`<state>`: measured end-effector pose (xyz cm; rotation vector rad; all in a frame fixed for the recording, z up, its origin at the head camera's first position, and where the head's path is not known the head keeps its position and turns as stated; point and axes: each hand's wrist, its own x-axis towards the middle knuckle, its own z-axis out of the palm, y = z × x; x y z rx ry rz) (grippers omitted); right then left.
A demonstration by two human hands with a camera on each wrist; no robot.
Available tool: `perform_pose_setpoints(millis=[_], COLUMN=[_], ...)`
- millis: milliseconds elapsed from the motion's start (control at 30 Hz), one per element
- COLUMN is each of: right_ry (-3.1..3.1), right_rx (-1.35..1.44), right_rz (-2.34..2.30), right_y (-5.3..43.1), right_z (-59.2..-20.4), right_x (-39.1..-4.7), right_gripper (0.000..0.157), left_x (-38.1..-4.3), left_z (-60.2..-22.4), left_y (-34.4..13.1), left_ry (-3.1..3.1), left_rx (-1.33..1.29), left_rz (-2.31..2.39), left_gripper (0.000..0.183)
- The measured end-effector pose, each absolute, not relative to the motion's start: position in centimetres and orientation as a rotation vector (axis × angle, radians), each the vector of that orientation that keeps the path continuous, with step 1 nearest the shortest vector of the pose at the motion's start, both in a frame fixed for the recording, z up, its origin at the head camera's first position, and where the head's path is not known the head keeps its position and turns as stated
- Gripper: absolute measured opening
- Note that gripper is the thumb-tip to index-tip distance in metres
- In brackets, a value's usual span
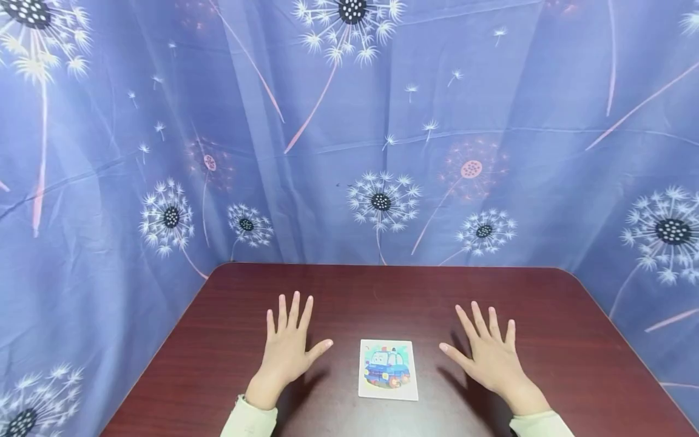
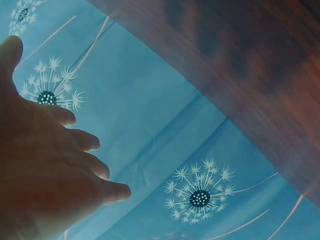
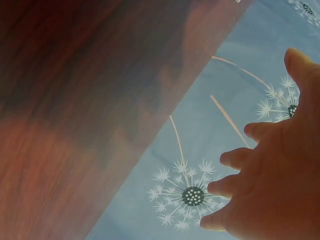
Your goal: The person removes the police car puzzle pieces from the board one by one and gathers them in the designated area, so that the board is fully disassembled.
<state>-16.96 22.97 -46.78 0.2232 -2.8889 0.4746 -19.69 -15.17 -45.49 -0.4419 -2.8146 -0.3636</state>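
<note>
We see the picture card (image 1: 388, 369) lying flat at the lower middle of the head view, between the left hand (image 1: 286, 352) and the right hand (image 1: 491, 361). It sits to the right of the left hand in the frame and to the left of the right one — a little lower than both thumb tips. The two thumbs point inward at it from either side, near but not touching; the right thumb looks only slightly closer, so we would call neither hand plainly nearer. The card looks almost square from here, and we cannot pick out a long axis; its sides run nearly in line with the frame. It shows whole, a blue cartoon car inside a pale border, with neither hand covering it.

Both hands are spread, fingers apart and pointing toward the upper part of the frame, and neither holds anything. Their shadows fall off to the side on the brown table (image 1: 382, 297), so we judge them to be raised above it. Pale sleeves (image 1: 249, 419) come in at the bottom edge. Behind, a blue curtain (image 1: 327, 212) printed with dandelions fills the top and both sides. The wrist views show each spread hand against curtain and table — we cannot make out the car picture in either.
</note>
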Motion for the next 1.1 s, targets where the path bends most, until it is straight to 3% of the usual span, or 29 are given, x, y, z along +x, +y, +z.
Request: perform_pose_setpoints(millis=[1100], right_ry=[-2.678], right_rx=[0.483], right_rz=[0.622], right_y=[19.7], right_z=[-46.2], right_x=[-18.2], right_gripper=[0.069], left_x=[-16.3], left_z=[-46.2], left_y=[-10.9], left_ry=[-2.768], left_rx=[-0.853], left_rz=[-0.505], left_gripper=[0.076])
